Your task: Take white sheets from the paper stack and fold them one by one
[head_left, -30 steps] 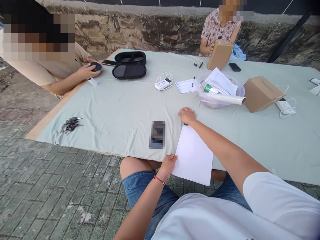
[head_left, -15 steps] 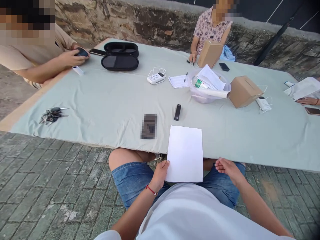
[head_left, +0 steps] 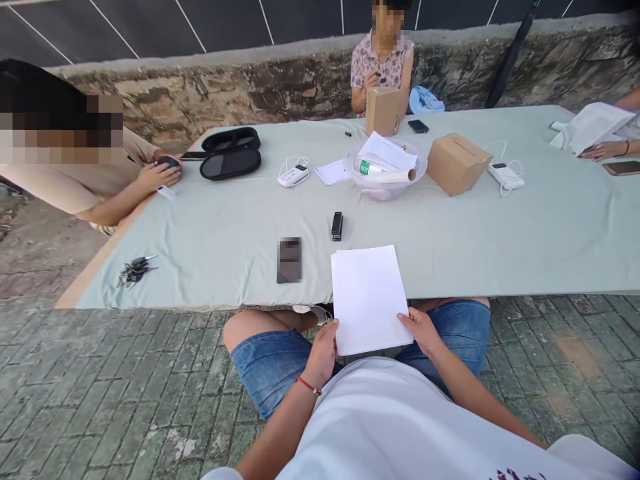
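A small stack of white paper sheets [head_left: 370, 297] spans the near table edge and my lap. My left hand [head_left: 325, 343] grips its lower left side, the thumb by the edge. On the opposite side my right hand [head_left: 421, 330] pinches the stack, thumb on top and the other fingers hidden beneath. The sheets are slightly out of line at the upper left corner. Just beyond them on the tablecloth lies a black stapler [head_left: 337, 227]. A dark, partly blurred phone-like object [head_left: 289, 261] rests to the left of the paper.
Keys [head_left: 135, 271] lie at the table's left. Farther back are a black case [head_left: 230, 163], a plastic basin [head_left: 423, 167] of papers, a cardboard box [head_left: 457, 167], another box [head_left: 383, 112] and white corded devices [head_left: 294, 173]. Other people sit at the left, far side and right.
My right hand, free before, has moved left and now grips the paper's right side. The stack has turned slightly. The camera view has shifted, and the far person's hand is raised.
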`<control>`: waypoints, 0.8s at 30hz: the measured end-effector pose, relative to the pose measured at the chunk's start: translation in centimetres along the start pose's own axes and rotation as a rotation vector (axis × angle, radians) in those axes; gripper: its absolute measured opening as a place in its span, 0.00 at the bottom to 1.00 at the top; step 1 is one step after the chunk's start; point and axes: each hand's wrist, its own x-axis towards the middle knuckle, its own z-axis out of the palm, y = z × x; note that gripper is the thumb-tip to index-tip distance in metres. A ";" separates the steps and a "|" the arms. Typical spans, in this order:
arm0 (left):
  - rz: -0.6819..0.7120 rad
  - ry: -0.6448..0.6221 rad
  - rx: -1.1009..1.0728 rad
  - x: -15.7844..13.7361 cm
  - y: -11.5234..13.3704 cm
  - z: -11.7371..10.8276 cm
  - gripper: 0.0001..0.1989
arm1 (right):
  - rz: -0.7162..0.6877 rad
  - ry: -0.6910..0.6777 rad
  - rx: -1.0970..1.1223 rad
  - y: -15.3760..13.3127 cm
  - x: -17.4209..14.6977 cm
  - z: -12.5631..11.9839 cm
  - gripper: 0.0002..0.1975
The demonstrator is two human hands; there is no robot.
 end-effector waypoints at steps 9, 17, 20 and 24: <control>0.052 -0.002 0.108 1.0 0.4 0.8 0.22 | -0.049 0.224 -0.049 -1.4 -0.6 -1.6 0.24; -0.003 -0.128 0.008 2.0 0.4 3.0 0.22 | -0.033 0.442 0.030 -2.0 -1.4 -6.8 0.16; 0.020 -0.114 0.034 2.3 0.6 3.5 0.25 | 0.022 0.372 0.066 -2.6 -1.6 -8.4 0.16; 0.128 -0.046 0.065 4.0 1.2 4.1 0.27 | 0.007 0.382 0.000 -3.6 -1.0 -9.1 0.17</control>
